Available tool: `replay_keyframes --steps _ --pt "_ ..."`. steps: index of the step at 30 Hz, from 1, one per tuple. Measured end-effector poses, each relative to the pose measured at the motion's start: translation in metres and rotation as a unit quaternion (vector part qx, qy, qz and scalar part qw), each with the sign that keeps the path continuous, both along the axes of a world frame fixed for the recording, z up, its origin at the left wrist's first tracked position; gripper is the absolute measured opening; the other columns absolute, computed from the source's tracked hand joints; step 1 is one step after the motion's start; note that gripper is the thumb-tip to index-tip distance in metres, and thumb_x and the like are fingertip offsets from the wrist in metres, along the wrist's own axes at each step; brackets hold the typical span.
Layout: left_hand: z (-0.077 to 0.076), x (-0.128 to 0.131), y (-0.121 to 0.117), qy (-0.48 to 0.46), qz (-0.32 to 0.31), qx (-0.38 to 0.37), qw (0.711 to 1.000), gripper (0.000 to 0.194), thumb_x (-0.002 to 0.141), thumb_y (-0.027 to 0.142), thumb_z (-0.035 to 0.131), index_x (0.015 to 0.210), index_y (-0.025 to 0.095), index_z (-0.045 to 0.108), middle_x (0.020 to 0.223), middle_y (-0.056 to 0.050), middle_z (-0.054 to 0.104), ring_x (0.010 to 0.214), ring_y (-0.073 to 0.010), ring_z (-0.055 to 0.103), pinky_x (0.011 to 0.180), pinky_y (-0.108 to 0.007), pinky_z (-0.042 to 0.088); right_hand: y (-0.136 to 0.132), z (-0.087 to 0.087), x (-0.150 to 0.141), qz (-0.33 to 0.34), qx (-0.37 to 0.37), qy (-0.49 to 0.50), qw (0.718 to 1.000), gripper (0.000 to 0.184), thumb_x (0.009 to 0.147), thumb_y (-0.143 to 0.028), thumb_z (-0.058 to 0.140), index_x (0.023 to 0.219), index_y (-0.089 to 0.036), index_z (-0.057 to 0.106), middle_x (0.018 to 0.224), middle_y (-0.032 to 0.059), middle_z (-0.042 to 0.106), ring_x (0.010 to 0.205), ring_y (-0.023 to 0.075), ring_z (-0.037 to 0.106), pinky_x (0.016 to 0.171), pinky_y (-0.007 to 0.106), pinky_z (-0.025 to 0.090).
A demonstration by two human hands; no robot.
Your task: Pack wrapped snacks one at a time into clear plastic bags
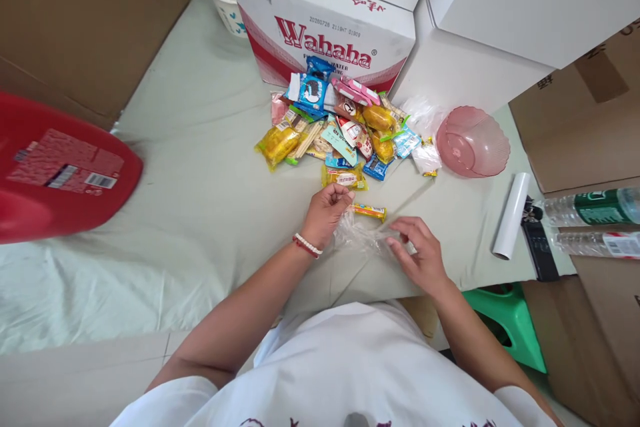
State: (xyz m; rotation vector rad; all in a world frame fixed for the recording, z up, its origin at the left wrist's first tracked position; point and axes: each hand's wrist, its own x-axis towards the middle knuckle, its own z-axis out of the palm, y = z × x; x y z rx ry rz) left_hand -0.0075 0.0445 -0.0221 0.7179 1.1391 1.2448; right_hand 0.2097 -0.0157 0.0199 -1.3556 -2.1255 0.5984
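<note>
My left hand (327,210), with a white and red bracelet at the wrist, pinches the edge of a crumpled clear plastic bag (357,235). To its right, my right hand (417,250) has thumb and fingers apart at the bag's other side; whether they touch the film is hard to tell. A small yellow wrapped snack stick (370,211) lies just behind the bag. Beyond my left hand is a yellow snack packet (345,177), at the front of a heap of mixed wrapped snacks (333,123).
Behind the heap stands a Wahaha carton (325,33), beside white boxes (490,40). A pink translucent bowl (473,143) and a white roll (511,217) are on the right, near plastic bottles (595,207). A large red container (65,170) occupies the left; paper cups (225,3) stand behind.
</note>
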Motion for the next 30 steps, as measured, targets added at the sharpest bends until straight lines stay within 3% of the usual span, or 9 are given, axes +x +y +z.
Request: replay_keyframes --steps 3,5,7,11,13,18,23,25,30 --pt "-0.002 0.001 -0.002 -0.002 -0.003 0.004 1.000 0.045 0.076 0.058 0.078 0.077 0.022 0.052 0.061 0.008 0.045 0.054 -0.0086 0.037 0.053 -0.023 0.030 0.016 0.001 -0.021 0.048 0.001 -0.054 0.997 0.048 0.089 -0.044 0.075 0.132 -0.026 0.063 0.132 0.0144 0.062 0.120 0.0307 0.057 0.101 0.050 0.053" --pt "-0.002 0.001 -0.002 -0.013 0.003 0.011 1.000 0.046 0.078 0.061 0.076 0.078 0.022 0.050 0.062 0.008 0.045 0.054 -0.0088 0.038 0.052 -0.023 0.032 0.025 0.000 -0.026 0.085 -0.025 -0.074 0.993 0.030 0.090 -0.040 0.073 0.117 -0.026 0.070 0.125 0.0127 0.067 0.118 0.0303 0.057 0.101 0.050 0.051" --pt "-0.002 0.000 -0.001 -0.024 0.006 0.013 1.000 0.047 0.079 0.062 0.074 0.078 0.022 0.049 0.063 0.007 0.044 0.054 -0.0088 0.039 0.052 -0.023 0.033 0.033 0.002 -0.019 0.086 -0.090 -0.036 0.992 0.014 0.095 -0.037 0.066 0.096 -0.024 0.071 0.104 0.0087 0.073 0.102 0.0260 0.062 0.092 0.044 0.054" --pt "0.000 0.001 -0.001 -0.081 -0.015 -0.009 0.997 0.052 0.076 0.066 0.076 0.077 0.023 0.045 0.061 0.009 0.039 0.050 -0.0076 0.034 0.044 -0.021 0.028 0.055 0.019 0.012 0.034 -0.301 0.095 0.948 0.038 0.093 -0.056 0.064 0.079 -0.020 0.065 0.073 -0.0001 0.063 0.069 0.0157 0.056 0.067 0.029 0.049" --pt "0.002 0.003 -0.003 -0.115 -0.025 -0.021 0.993 0.055 0.073 0.067 0.078 0.078 0.024 0.043 0.060 0.009 0.038 0.048 -0.0072 0.032 0.041 -0.021 0.024 0.067 0.026 0.023 -0.011 -0.318 0.111 0.941 0.043 0.089 -0.062 0.065 0.077 -0.020 0.064 0.071 -0.0003 0.061 0.067 0.0152 0.054 0.065 0.028 0.047" --pt "0.003 0.006 -0.005 -0.122 -0.025 -0.028 0.992 0.055 0.074 0.068 0.076 0.081 0.025 0.043 0.063 0.009 0.046 0.045 -0.0066 0.036 0.038 -0.020 0.026 0.073 0.031 0.011 -0.147 -0.042 0.039 0.988 0.034 0.093 -0.055 0.063 0.092 -0.022 0.068 0.093 0.0071 0.067 0.090 0.0235 0.062 0.082 0.039 0.052" --pt "0.003 0.006 -0.007 -0.107 -0.018 -0.009 0.994 0.053 0.078 0.067 0.074 0.080 0.024 0.043 0.063 0.009 0.046 0.047 -0.0062 0.039 0.042 -0.021 0.030 0.054 0.031 -0.039 0.066 0.086 -0.041 0.993 0.028 0.090 -0.041 0.074 0.115 -0.029 0.070 0.129 0.0099 0.063 0.126 0.0304 0.051 0.109 0.052 0.045" --pt "0.003 0.006 -0.007 -0.096 -0.011 -0.002 0.995 0.053 0.079 0.067 0.074 0.080 0.023 0.044 0.063 0.008 0.046 0.049 -0.0065 0.040 0.043 -0.021 0.031 0.050 0.028 -0.051 0.093 0.118 -0.055 0.987 0.014 0.095 -0.029 0.067 0.108 -0.029 0.072 0.129 0.0090 0.063 0.125 0.0285 0.050 0.107 0.051 0.047" --pt "0.001 0.005 -0.003 -0.120 0.045 0.005 0.992 0.051 0.082 0.066 0.071 0.083 0.024 0.042 0.061 0.010 0.045 0.045 -0.0055 0.039 0.043 -0.019 0.031 0.031 0.029 -0.044 0.104 0.207 -0.070 0.970 0.020 0.093 -0.013 0.066 0.105 -0.028 0.070 0.124 0.0084 0.063 0.123 0.0289 0.050 0.100 0.051 0.052"
